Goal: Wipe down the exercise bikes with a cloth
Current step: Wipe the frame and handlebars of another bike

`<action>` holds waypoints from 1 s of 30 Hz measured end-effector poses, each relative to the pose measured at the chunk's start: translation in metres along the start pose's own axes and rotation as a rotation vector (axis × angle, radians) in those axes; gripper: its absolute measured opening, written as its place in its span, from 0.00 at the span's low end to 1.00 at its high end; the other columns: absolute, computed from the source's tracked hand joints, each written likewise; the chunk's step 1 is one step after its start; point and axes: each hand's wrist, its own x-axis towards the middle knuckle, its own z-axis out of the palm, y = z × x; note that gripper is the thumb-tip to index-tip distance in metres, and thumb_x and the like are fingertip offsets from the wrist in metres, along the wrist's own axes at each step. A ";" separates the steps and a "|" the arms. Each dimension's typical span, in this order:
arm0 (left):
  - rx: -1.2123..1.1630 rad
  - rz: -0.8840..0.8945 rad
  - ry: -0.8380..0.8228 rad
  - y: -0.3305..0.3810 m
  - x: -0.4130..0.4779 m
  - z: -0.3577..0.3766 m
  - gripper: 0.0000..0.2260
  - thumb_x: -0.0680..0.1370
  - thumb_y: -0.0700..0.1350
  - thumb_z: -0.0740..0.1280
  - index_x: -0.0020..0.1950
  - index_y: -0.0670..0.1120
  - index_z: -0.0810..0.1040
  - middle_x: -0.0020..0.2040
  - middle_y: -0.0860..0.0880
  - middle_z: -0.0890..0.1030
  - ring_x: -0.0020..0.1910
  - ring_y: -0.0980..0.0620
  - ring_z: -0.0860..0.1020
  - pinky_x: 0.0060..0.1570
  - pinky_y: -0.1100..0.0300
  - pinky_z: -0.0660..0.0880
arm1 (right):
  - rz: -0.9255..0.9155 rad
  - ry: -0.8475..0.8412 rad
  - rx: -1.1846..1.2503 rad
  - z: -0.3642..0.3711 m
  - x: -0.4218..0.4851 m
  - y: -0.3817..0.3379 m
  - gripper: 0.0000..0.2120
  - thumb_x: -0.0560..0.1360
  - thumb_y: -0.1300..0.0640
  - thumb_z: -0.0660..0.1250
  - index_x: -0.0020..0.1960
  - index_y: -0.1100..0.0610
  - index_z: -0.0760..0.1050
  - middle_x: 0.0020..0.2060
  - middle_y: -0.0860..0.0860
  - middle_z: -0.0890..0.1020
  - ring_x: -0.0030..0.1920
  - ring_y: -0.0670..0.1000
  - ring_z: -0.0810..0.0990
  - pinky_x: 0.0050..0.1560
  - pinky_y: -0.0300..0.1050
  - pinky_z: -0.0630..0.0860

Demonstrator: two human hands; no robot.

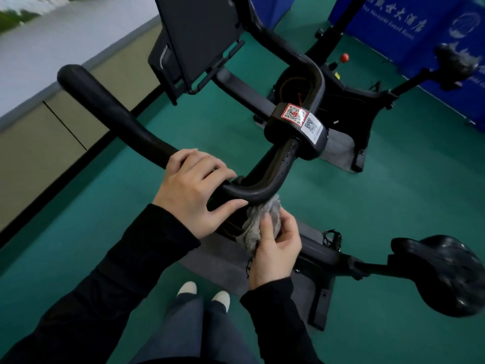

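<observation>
A black exercise bike's handlebar (115, 116) runs from upper left to a bend near the centre. My left hand (194, 190) grips the bar just left of that bend, fingers curled over it. Right below the bend, my right hand (275, 248) holds a grey cloth (259, 219) bunched up against the underside of the bar. The clamp (296, 132) with two QR stickers sits further up the bar. The bike's black saddle (441, 274) is at the right.
A dark screen (196, 35) stands above the handlebar. A second bike (349, 101) stands behind, its saddle (456, 64) at the upper right before a blue banner (409, 22). Green floor lies all around; a beige wall runs along the left. My feet (202, 292) are below.
</observation>
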 end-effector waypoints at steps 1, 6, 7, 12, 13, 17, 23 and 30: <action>0.004 0.017 -0.007 0.001 0.002 0.001 0.18 0.73 0.61 0.65 0.48 0.47 0.81 0.45 0.51 0.79 0.50 0.48 0.77 0.61 0.52 0.62 | -0.047 0.068 -0.017 0.001 0.000 -0.002 0.11 0.76 0.67 0.65 0.50 0.51 0.76 0.47 0.51 0.82 0.52 0.49 0.80 0.55 0.45 0.76; 0.001 0.059 -0.012 0.003 0.005 0.007 0.16 0.72 0.60 0.68 0.44 0.47 0.82 0.42 0.52 0.81 0.46 0.49 0.79 0.59 0.53 0.63 | -0.260 0.227 -0.077 0.017 0.013 -0.020 0.14 0.76 0.65 0.66 0.51 0.45 0.74 0.53 0.54 0.79 0.56 0.50 0.78 0.61 0.46 0.73; 0.002 0.060 -0.008 0.002 0.005 0.007 0.16 0.72 0.60 0.67 0.44 0.48 0.82 0.41 0.52 0.81 0.46 0.49 0.79 0.58 0.53 0.63 | -0.291 0.235 -0.102 0.021 0.013 -0.021 0.15 0.75 0.65 0.67 0.51 0.44 0.73 0.53 0.53 0.78 0.55 0.48 0.78 0.61 0.44 0.73; 0.010 0.064 -0.010 0.001 0.004 0.007 0.16 0.74 0.61 0.65 0.44 0.48 0.81 0.41 0.53 0.81 0.45 0.49 0.79 0.55 0.54 0.61 | -0.345 0.261 -0.165 0.028 0.000 -0.013 0.15 0.73 0.63 0.70 0.52 0.45 0.75 0.53 0.53 0.75 0.55 0.43 0.75 0.58 0.31 0.70; 0.009 0.066 -0.010 0.001 0.003 0.007 0.16 0.74 0.61 0.65 0.44 0.48 0.82 0.41 0.53 0.81 0.45 0.49 0.79 0.55 0.54 0.62 | -0.354 0.268 -0.170 0.029 0.004 -0.015 0.14 0.73 0.63 0.70 0.51 0.46 0.75 0.52 0.53 0.75 0.54 0.43 0.76 0.58 0.32 0.70; -0.001 0.079 -0.020 -0.001 0.004 0.007 0.16 0.74 0.60 0.66 0.45 0.48 0.82 0.41 0.53 0.81 0.45 0.48 0.79 0.54 0.54 0.62 | -0.322 0.277 -0.181 0.030 0.032 -0.029 0.09 0.73 0.64 0.70 0.49 0.53 0.77 0.50 0.53 0.76 0.53 0.49 0.77 0.59 0.38 0.72; -0.029 0.068 -0.027 -0.001 0.003 0.007 0.16 0.74 0.60 0.65 0.44 0.48 0.82 0.41 0.53 0.81 0.46 0.49 0.79 0.55 0.55 0.61 | -0.532 0.203 -0.325 0.026 0.009 -0.019 0.09 0.72 0.67 0.70 0.50 0.57 0.79 0.48 0.50 0.74 0.52 0.40 0.74 0.57 0.33 0.70; -0.042 0.052 -0.041 -0.001 0.003 0.006 0.16 0.73 0.60 0.66 0.44 0.49 0.81 0.41 0.54 0.81 0.45 0.49 0.79 0.54 0.55 0.62 | -0.473 0.124 -0.380 0.025 0.036 -0.036 0.07 0.74 0.66 0.69 0.51 0.59 0.80 0.49 0.52 0.75 0.53 0.48 0.76 0.58 0.37 0.71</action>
